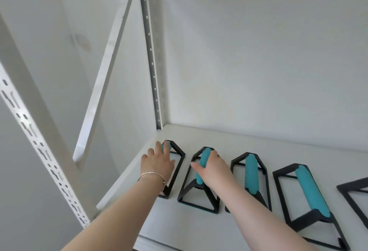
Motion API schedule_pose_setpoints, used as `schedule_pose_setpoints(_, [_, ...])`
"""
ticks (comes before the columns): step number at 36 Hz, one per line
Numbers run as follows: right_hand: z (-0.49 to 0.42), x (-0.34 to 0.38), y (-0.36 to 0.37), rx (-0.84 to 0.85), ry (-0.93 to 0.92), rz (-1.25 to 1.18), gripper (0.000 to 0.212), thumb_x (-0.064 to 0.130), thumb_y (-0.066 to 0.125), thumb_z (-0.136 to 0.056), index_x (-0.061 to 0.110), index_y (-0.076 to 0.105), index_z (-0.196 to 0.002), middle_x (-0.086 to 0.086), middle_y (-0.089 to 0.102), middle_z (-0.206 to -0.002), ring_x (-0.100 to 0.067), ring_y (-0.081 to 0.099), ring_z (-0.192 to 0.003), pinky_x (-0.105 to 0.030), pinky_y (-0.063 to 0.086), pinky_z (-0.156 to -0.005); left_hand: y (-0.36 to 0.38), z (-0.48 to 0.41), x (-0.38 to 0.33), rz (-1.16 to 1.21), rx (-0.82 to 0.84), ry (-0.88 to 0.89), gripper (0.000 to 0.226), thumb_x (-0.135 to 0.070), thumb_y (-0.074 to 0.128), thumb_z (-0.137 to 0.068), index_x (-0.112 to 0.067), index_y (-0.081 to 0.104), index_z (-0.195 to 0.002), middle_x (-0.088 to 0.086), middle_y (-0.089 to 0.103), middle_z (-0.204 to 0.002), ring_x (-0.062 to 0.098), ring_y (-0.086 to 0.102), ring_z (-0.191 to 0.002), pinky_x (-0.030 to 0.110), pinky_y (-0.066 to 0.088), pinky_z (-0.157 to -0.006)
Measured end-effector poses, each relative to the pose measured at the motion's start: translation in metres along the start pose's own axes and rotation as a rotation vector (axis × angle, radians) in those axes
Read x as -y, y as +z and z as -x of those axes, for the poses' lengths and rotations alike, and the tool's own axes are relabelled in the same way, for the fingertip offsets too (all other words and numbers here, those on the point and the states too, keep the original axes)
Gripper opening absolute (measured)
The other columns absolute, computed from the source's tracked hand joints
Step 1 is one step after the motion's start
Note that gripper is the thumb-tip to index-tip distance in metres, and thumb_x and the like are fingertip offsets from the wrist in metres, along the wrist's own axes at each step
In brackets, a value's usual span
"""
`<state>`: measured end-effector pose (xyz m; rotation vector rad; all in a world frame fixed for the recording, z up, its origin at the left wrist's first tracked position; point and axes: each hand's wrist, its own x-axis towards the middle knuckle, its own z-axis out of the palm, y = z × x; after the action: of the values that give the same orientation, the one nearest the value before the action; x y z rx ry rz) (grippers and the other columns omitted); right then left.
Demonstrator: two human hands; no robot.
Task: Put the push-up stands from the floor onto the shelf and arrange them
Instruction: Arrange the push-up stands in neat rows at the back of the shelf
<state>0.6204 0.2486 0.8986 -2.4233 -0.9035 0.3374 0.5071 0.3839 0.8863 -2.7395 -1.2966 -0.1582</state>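
Several black push-up stands with teal foam handles stand in a row on the white shelf (258,143). My left hand (157,163) lies over the leftmost stand (179,155) near the shelf's left edge, fingers spread and stretched past its handle. My right hand (215,169) is closed around the teal handle of the second stand (199,201), thumb on the left side. A third stand (251,173) and a fourth stand (310,189) sit free to the right. Part of a fifth stand (352,191) is cut off by the right edge.
A perforated metal upright (151,57) rises at the shelf's back left corner, and another upright (39,147) stands at the front left. A white diagonal brace (103,75) crosses between them. A white wall closes the back of the shelf.
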Motion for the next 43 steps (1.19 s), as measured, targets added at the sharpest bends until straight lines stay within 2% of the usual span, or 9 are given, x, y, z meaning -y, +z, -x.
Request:
schedule_pose_setpoints(3, [-0.006,0.006,0.004,0.034,0.071,-0.065,0.074,0.058,0.062,-0.085,0.008,0.034,-0.131,-0.005,0.058,-0.104,-0.022,0.057,-0.085,-0.031,0.045,-0.067,0.005,-0.006,0.002,0.079,0.057,-0.026,0.071,-0.049,0.039,-0.095,-0.016,0.009,-0.151,0.007,0.041,-0.135,0.028,0.052,-0.112,0.039,0.046,-0.083])
schedule_pose_setpoints(7, [-0.013,0.011,0.006,0.03,0.129,-0.179,0.076,0.049,0.071,-0.08,0.009,0.032,-0.133,-0.01,0.06,-0.116,-0.026,0.059,-0.094,-0.03,0.043,-0.068,0.003,-0.015,0.003,0.163,0.098,-0.077,0.067,-0.043,0.043,-0.096,-0.011,0.015,-0.148,0.009,0.047,-0.128,0.028,0.058,-0.107,0.036,0.046,-0.073])
schedule_pose_setpoints(14, [-0.028,0.02,0.004,0.035,0.153,-0.271,0.067,0.034,0.075,-0.078,0.011,0.037,-0.128,-0.006,0.056,-0.109,-0.026,0.061,-0.09,-0.033,0.051,-0.071,0.001,-0.042,0.018,0.271,0.188,-0.083,0.042,-0.043,0.055,-0.093,-0.011,0.044,-0.117,0.004,0.05,-0.097,0.026,0.061,-0.094,0.032,0.045,-0.07])
schedule_pose_setpoints(19, [-0.049,0.023,-0.009,0.064,0.15,-0.325,0.066,0.029,0.077,-0.072,0.014,0.04,-0.125,-0.008,0.06,-0.105,-0.03,0.072,-0.082,-0.047,0.061,-0.075,0.0,-0.062,0.027,0.222,0.169,0.01,0.04,-0.044,0.054,-0.093,-0.013,0.047,-0.117,0.005,0.055,-0.104,0.024,0.057,-0.087,0.033,0.047,-0.07])
schedule_pose_setpoints(24, [-0.076,0.027,-0.042,0.118,0.132,-0.301,0.039,0.011,0.065,-0.079,0.009,0.052,-0.116,-0.014,0.065,-0.098,-0.029,0.075,-0.074,-0.052,0.061,-0.073,-0.01,-0.092,0.029,0.262,0.129,0.066,0.032,-0.03,0.055,-0.09,-0.016,0.048,-0.118,0.004,0.056,-0.106,0.024,0.058,-0.088,0.037,0.053,-0.075])
schedule_pose_setpoints(30, [-0.11,0.03,-0.087,0.067,0.081,-0.104,0.033,0.015,0.063,-0.08,0.012,0.056,-0.112,-0.012,0.065,-0.096,-0.023,0.068,-0.066,-0.039,0.06,-0.065,-0.023,-0.124,0.017,0.375,0.056,0.126,0.032,-0.036,0.059,-0.088,-0.021,0.053,-0.115,0.002,0.061,-0.098,0.024,0.06,-0.086,0.037,0.053,-0.074])
schedule_pose_setpoints(36, [-0.146,0.017,-0.121,0.034,-0.011,0.058,0.039,0.046,0.071,-0.08,0.021,0.059,-0.107,-0.005,0.061,-0.096,-0.021,0.069,-0.062,-0.03,0.056,-0.05,-0.028,-0.155,0.003,0.41,0.064,0.228,0.035,-0.053,0.058,-0.087,-0.026,0.056,-0.11,-0.002,0.061,-0.087,0.021,0.06,-0.078,0.038,0.055,-0.073])
schedule_pose_setpoints(40, [-0.164,0.005,-0.129,0.057,-0.092,0.148,0.037,0.052,0.067,-0.081,0.04,0.056,-0.113,0.0,0.06,-0.097,-0.02,0.066,-0.06,-0.033,0.058,-0.058,-0.029,-0.173,-0.007,0.36,0.098,0.307,0.036,-0.057,0.054,-0.088,-0.027,0.058,-0.107,-0.002,0.062,-0.09,0.02,0.059,-0.079,0.033,0.05,-0.069])
schedule_pose_setpoints(43, [-0.178,-0.005,-0.132,0.136,-0.136,0.214,0.032,0.048,0.064,-0.085,0.04,0.056,-0.116,-0.001,0.062,-0.104,-0.021,0.066,-0.067,-0.036,0.055,-0.071,-0.025,-0.186,-0.013,0.297,0.104,0.348,0.038,-0.062,0.048,-0.088,-0.029,0.058,-0.104,-0.004,0.062,-0.087,0.019,0.059,-0.079,0.031,0.048,-0.066])
